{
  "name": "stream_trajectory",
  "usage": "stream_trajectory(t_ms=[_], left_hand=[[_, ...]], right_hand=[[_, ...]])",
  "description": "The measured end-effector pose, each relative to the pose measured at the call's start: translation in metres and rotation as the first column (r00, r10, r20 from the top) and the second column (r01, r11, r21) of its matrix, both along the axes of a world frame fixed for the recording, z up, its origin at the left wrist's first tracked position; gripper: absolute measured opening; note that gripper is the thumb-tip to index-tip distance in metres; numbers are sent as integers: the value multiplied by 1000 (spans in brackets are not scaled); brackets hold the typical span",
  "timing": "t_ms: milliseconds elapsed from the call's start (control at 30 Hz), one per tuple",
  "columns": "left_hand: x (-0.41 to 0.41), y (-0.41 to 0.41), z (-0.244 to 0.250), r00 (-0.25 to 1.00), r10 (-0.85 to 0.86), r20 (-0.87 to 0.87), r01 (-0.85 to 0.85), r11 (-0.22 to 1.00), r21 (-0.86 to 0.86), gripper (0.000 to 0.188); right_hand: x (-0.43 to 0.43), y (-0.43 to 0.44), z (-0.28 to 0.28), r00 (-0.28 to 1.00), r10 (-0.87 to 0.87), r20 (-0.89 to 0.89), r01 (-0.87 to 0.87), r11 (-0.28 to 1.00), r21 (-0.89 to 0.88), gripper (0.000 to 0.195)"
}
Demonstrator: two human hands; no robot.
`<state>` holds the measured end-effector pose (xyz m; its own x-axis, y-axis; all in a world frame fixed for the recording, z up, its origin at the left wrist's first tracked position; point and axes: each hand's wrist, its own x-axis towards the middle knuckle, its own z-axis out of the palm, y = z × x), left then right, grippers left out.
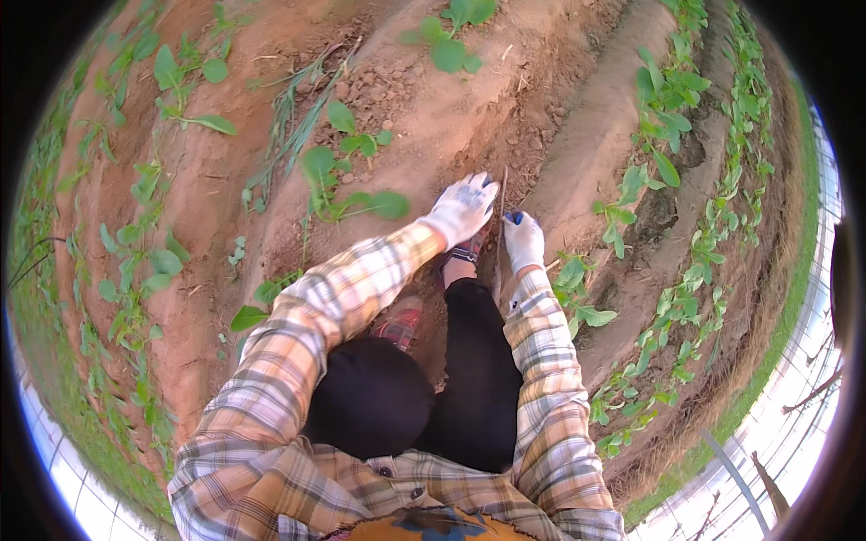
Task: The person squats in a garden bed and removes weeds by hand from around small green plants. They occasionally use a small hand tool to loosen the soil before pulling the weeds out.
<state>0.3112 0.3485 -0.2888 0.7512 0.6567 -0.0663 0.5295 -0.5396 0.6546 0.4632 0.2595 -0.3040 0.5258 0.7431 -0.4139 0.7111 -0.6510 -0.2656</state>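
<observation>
Both my hands wear white work gloves with blue patches. My left hand (465,208) reaches down over the furrow just ahead of my shoe, back of the hand up, fingertips pointing forward. Close on its right is my right hand (524,239), its fingers curled towards the left. A thin brown stick (500,230) runs lengthwise through the narrow gap between the two hands. Whether either hand grips it is hidden by the gloves. Bare reddish soil (504,152) with small clods lies in front of the fingertips.
Leafy green seedlings (338,182) grow left of my left arm, and another plant (575,291) stands beside my right sleeve. Rows of plants (697,270) run along the right. My plaid shoe (399,324) is in the furrow. Wilted grass blades (291,115) lie on the left ridge.
</observation>
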Motion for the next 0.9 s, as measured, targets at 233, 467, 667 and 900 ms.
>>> stream_trajectory(t_ms=[233, 467, 667, 900], left_hand=[[41, 35, -21, 942, -183, -283, 152, 980, -128, 37], [65, 43, -40, 931, -202, -305, 213, 977, 3, 45], [113, 52, -62, 909, -281, -309, 304, 952, 28, 87], [125, 55, -64, 683, -431, -589, 595, 797, 107, 43]], right_hand=[[1, -11, -25, 996, 12, 91, 1, 989, -150, 30], [10, -6, -6, 975, -112, 192, 99, 992, 77, 22], [102, 46, 5, 909, 49, 415, -127, 979, 162, 23], [74, 63, 26, 986, -27, 163, 0, 986, 165, 33]])
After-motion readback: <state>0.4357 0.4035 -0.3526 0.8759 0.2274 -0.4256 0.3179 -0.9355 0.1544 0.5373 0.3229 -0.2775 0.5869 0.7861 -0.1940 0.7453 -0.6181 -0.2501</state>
